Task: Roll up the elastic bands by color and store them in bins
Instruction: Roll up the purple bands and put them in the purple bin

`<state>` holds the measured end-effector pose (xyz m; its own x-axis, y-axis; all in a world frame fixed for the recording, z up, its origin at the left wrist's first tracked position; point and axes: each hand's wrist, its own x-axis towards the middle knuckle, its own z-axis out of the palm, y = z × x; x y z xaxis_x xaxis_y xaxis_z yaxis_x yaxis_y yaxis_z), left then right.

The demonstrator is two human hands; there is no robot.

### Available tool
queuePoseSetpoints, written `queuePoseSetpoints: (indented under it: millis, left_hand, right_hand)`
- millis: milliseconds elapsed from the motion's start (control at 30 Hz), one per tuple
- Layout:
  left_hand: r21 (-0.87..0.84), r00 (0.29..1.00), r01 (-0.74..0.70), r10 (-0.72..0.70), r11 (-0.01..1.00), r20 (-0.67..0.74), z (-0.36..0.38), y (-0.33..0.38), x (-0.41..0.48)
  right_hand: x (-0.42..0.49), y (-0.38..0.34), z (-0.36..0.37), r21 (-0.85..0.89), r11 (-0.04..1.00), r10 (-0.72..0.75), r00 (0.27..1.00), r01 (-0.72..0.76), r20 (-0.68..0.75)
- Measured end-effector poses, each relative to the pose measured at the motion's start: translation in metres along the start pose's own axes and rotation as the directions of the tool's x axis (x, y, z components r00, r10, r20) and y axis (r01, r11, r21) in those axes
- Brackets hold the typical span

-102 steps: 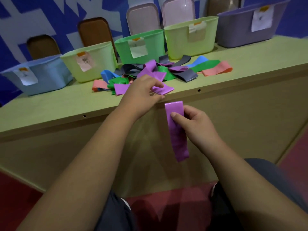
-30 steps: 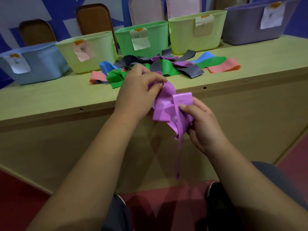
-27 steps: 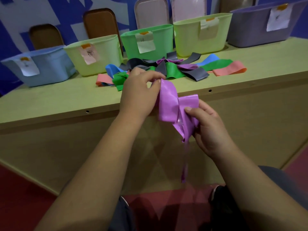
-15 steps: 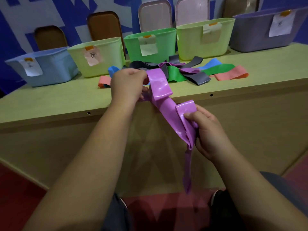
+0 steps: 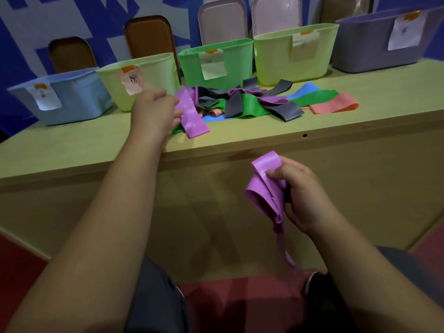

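Observation:
My right hand (image 5: 305, 195) grips a folded purple band (image 5: 264, 186) in front of the table's edge, and the band's thin tail hangs down toward the floor. My left hand (image 5: 153, 111) reaches over the table and pinches the left edge of a second purple band (image 5: 191, 114), which lies across the near left side of the band pile. The pile holds green (image 5: 252, 106), grey (image 5: 286, 110), blue (image 5: 305, 90), salmon (image 5: 334, 105) and more purple bands (image 5: 271, 100).
Several labelled bins stand in a row at the back of the table (image 5: 72, 150): light blue (image 5: 72, 104), pale green (image 5: 153, 73), green (image 5: 237, 58), yellow-green (image 5: 271, 58) and purple-grey (image 5: 360, 46). Lids lean on the wall behind them.
The hands have drawn apart. My left hand carried one purple band up onto the table pile, while my right hand stayed lower, in front of the table, with the other folded band.

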<state>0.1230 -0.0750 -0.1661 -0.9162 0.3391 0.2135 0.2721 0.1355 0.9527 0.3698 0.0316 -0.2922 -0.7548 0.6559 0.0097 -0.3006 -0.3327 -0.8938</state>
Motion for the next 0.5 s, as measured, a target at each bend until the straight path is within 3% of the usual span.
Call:
queuePoseSetpoints:
  millis: [100,167,267,333,500]
  left_hand:
    - [0.093,0.975,-0.213,0.205,0.973,0.091,0.002,-0.004,-0.043]
    - [0.031,0.915,-0.288,0.265,0.957,0.304,0.004,-0.017,-0.079]
    - [0.032,0.738,-0.293,0.204,0.956,0.643,0.006,-0.055,-0.117]
    - [0.029,0.663,-0.238,0.141,0.971,0.735,0.007,-0.082,-0.127]
    - [-0.085,0.766,-0.108,0.138,0.99,0.628,-0.003,-0.113,-0.122]
  right_hand:
    - [-0.001,0.0,0.002,-0.028,1.0,0.007,1.0,-0.007,0.003]
    - [-0.002,0.001,0.003,-0.024,1.0,0.016,1.0,-0.016,0.017]
    - [-0.002,0.004,0.003,-0.044,0.999,0.022,0.998,-0.02,0.053]
    - [-0.002,0.008,0.003,-0.09,0.996,0.034,0.998,-0.029,0.056]
    - [0.0,0.022,0.008,-0.166,0.985,0.047,0.998,-0.039,0.044]
